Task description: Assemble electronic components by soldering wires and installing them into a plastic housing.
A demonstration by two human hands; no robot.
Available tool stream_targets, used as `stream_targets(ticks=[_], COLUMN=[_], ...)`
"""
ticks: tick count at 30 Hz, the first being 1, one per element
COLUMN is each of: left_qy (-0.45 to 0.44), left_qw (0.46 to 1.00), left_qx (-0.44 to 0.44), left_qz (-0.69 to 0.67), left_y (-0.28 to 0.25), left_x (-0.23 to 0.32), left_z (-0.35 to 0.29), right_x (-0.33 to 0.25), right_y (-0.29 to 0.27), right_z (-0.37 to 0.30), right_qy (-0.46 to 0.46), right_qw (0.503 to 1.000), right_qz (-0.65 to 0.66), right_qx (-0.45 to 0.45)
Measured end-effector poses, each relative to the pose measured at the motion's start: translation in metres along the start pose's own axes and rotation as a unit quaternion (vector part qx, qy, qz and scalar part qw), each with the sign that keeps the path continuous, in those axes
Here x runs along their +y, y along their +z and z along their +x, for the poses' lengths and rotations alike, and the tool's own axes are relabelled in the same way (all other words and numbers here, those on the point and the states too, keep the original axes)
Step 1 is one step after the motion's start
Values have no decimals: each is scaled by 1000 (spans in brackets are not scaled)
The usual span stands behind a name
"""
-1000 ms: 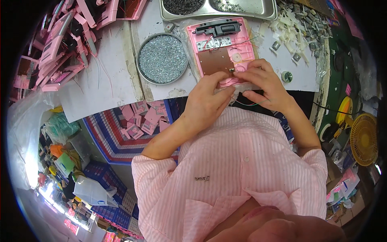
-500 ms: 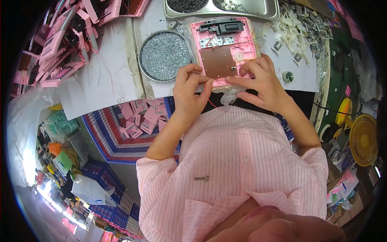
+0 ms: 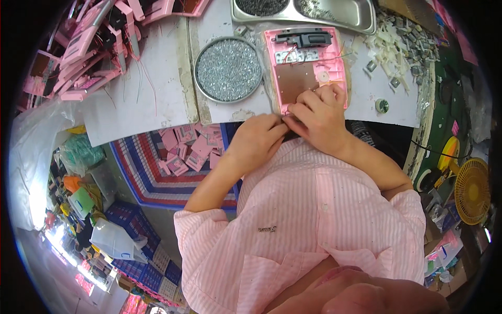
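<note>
A pink plastic housing lies on the table in front of me, its inside facing up. It holds a brown circuit board, a black module across its far end, a metal plate and thin loose wires. My left hand is at the housing's near left corner, its fingers drawn together. My right hand rests over the near edge, fingers curled, its thumb and fingertips meeting the left hand's. Whatever sits between the fingertips is too small or hidden to make out.
A round tray of small screws stands left of the housing. Behind is a steel tray with dark small parts. White and grey pieces are piled at right, pink housings at left. A striped crate sits below the table's edge.
Both hands have come closer together at the housing's near left corner. The left hand has dropped nearer my body, and the red wire that hung by it no longer shows. The view has shifted slightly.
</note>
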State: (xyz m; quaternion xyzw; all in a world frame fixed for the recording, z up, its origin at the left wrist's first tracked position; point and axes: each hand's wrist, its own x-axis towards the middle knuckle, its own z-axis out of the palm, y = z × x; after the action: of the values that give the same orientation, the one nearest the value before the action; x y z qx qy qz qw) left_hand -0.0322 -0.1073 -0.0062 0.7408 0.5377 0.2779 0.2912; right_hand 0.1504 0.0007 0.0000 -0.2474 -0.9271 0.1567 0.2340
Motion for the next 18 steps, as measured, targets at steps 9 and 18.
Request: stream_targets(ticks=[9,18], left_qy=[22,60], left_qw=[997,997], left_qx=[50,26], left_qz=[-49,-50], left_y=[-22,-27], left_x=[-25,-17], left_z=[35,47], right_x=[23,285], right_y=[-34,-192], right_z=[17,204], right_qy=[-83,-13], right_qw=[988,943], right_qz=[105,-216], right_qx=[-77,254])
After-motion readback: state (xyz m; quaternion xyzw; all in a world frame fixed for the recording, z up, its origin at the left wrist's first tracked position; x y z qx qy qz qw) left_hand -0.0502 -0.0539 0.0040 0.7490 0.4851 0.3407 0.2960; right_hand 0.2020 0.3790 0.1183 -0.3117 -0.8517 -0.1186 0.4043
